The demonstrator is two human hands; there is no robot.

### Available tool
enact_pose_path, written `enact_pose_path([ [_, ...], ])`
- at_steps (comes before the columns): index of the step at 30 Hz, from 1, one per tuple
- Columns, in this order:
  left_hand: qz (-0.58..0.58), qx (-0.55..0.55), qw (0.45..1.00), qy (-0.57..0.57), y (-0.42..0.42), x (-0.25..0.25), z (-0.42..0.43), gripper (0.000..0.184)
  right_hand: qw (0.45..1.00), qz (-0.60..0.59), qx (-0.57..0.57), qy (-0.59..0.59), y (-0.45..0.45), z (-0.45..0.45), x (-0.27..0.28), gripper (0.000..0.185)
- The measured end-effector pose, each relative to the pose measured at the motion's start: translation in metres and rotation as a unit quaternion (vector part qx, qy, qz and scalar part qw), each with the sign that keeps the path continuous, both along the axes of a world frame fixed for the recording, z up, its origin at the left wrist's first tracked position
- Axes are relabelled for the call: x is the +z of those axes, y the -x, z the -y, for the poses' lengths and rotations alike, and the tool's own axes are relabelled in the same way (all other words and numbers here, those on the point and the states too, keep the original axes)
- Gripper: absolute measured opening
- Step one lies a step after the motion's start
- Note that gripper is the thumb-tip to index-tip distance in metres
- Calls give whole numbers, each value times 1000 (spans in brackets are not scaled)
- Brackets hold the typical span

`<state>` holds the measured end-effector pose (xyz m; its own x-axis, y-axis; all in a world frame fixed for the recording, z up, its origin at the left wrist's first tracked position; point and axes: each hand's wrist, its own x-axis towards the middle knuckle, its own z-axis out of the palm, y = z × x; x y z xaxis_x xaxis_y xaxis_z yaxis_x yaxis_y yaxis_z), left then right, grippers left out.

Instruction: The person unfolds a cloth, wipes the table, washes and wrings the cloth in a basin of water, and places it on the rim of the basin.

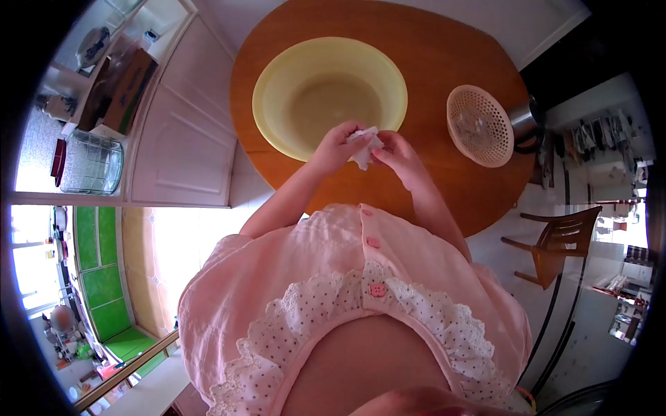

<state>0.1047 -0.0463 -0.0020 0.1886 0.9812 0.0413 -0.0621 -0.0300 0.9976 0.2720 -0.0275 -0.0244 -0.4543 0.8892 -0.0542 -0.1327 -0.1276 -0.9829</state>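
A crumpled white piece, tissue or cloth (364,154), is held between my two hands just past the near rim of a large pale yellow basin (277,128). My left hand (341,145) pinches its left side, and my right hand (400,158) grips its right edge with bent fingers. The basin stands on a brown wooden table (444,62) and has a cloudy, beige-looking bottom; whether that is liquid is hard to tell.
A pink perforated basket (505,132) with something clear inside sits on the table at the right, beside a metal pot (524,118). A wooden chair (551,249) stands at the right. White cabinets (184,125) are at the left.
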Motion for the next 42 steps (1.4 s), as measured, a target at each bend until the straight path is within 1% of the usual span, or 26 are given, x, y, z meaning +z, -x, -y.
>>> enact_pose_path([
  [2,0,-10,1000,20,-7,6,2,18,999,22,-12,28,-11,-7,-7,27],
  [3,50,6,998,47,-8,6,1,16,998,33,-17,41,-19,-11,-8,26],
  [5,150,38,983,102,-4,1,-3,14,986,-46,-77,139,-41,-15,-6,16],
  [7,145,15,983,108,1,-9,-4,13,971,-132,-97,172,-54,-15,-2,13],
  [9,131,-8,983,130,-3,-12,-2,12,952,-197,-68,223,-59,-10,-1,12],
  [10,160,9,977,143,-7,-11,-1,12,940,-230,-54,248,-62,-7,-1,12],
  [12,216,43,961,167,-18,-6,2,13,949,-213,-56,223,-65,-8,-15,11],
  [13,192,55,967,161,-18,-11,1,12,954,-205,-57,210,-68,-9,-21,11],
  [15,144,79,975,147,-11,-26,-5,10,989,-19,-13,146,-76,-9,-26,11],
  [16,66,98,988,100,-8,-31,-8,11,991,73,9,112,-79,-8,-28,11],
  [19,-137,135,981,-14,-10,-29,-8,14,986,34,-23,162,-82,-4,-39,16],
  [21,-230,147,961,-48,-19,-22,-5,16,977,-82,-132,143,-73,0,-37,18],
  [22,-238,149,958,-65,-24,-25,-4,17,964,-138,-185,133,-71,2,-35,20],
  [24,-254,154,950,-99,-34,-31,-1,17,982,-44,-179,42,-79,-2,-40,22],
  [25,-260,168,948,-75,-38,-32,2,16,984,3,-175,-4,-85,-5,-43,23],
  [27,-272,197,941,-32,-44,-29,3,14,991,-13,-125,42,-94,-9,-47,27],
  [29,-152,208,966,-38,-49,-42,-3,13,993,-12,-89,77,-100,-9,-53,30],
  [30,-91,214,972,-41,-53,-40,-1,12,996,11,-85,32,-99,-3,-50,31],
  [32,-130,246,958,-68,-62,-31,2,12,994,56,-73,-63,-94,9,-41,37],
  [35,-175,256,944,-109,-62,-30,2,12,995,34,33,-89,-100,13,-39,33],
  [36,-188,251,942,-122,-61,-32,1,12,997,42,36,-48,-104,8,-45,28],
  [37,-180,233,952,-87,-61,-27,4,12,998,51,38,-6,-110,2,-57,24],
  [38,-171,213,960,-52,-61,-18,8,13,997,59,39,36,-115,-2,-68,19],
  [39,-162,193,968,-17,-63,-12,10,13,999,46,13,15,-117,-1,-70,16],
  [41,-175,188,966,-16,-68,-10,13,14,999,19,-40,-25,-118,2,-74,10],
  [42,-182,185,966,-16,-69,-9,13,14,998,-29,-61,-9,-117,2,-73,11],
])
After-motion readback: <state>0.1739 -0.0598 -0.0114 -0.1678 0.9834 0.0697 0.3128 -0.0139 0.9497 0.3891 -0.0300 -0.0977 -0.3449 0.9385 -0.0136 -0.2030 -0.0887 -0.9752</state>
